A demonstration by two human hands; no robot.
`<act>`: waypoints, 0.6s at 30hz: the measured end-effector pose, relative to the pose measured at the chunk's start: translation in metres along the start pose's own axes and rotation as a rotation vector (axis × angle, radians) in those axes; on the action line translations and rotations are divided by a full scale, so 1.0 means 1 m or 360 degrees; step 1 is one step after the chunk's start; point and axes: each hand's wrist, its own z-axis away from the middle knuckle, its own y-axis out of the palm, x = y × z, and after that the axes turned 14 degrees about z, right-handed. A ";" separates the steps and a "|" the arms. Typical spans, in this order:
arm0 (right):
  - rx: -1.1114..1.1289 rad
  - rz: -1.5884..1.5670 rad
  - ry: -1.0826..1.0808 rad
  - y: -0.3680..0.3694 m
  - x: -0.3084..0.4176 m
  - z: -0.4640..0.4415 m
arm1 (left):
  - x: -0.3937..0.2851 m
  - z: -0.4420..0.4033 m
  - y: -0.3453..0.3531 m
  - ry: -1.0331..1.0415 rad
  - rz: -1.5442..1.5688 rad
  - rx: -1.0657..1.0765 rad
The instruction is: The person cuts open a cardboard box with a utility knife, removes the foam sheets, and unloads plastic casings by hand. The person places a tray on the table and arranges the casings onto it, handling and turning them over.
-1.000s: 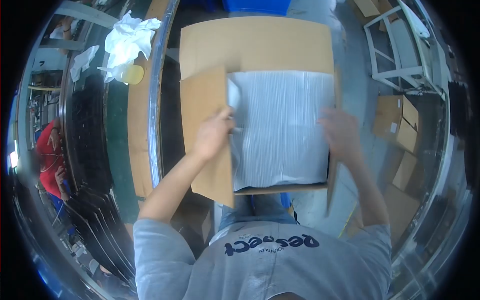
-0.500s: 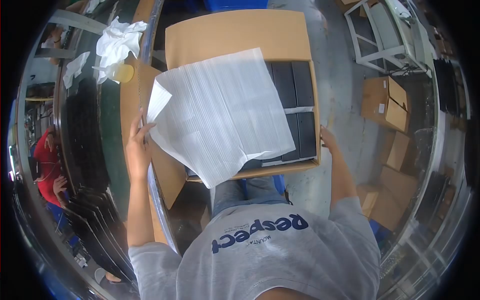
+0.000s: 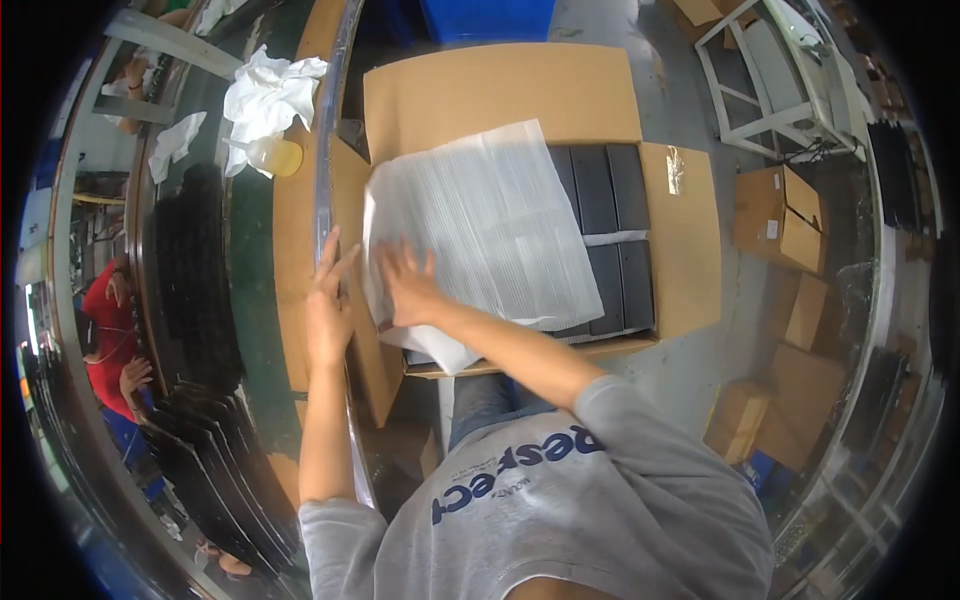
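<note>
A white ribbed foam sheet lies over much of an open cardboard box. Dark flat pieces stand packed in rows in the box, showing to the right of the sheet. My right hand reaches across to the sheet's left part, fingers spread flat on it and slightly blurred. Beside the box's left flap, my left hand is at the bench edge with fingers stretched out, holding nothing. A right flap with a piece of shiny tape is folded outward.
On the left bench are crumpled white paper, a bottle of yellow liquid and several dark panels. A person in red is beyond. Cardboard boxes and a white metal frame stand on the right.
My right hand has left the box's right side and crossed onto the sheet's left part. The right flap now shows folded outward. The sheet's left corner no longer curls up as before.
</note>
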 end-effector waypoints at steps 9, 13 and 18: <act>-0.0027 0.0570 -0.0081 0.054 -0.076 0.005 | 0.017 0.019 -0.023 -0.0311 0.0024 -0.0164; -0.0581 -0.0261 0.0072 0.017 -0.103 0.020 | 0.047 0.017 -0.050 -0.0333 0.0052 -0.0250; -0.0618 -0.1168 0.1067 -0.054 -0.150 0.070 | 0.068 0.007 -0.054 -0.0644 -0.0134 -0.0463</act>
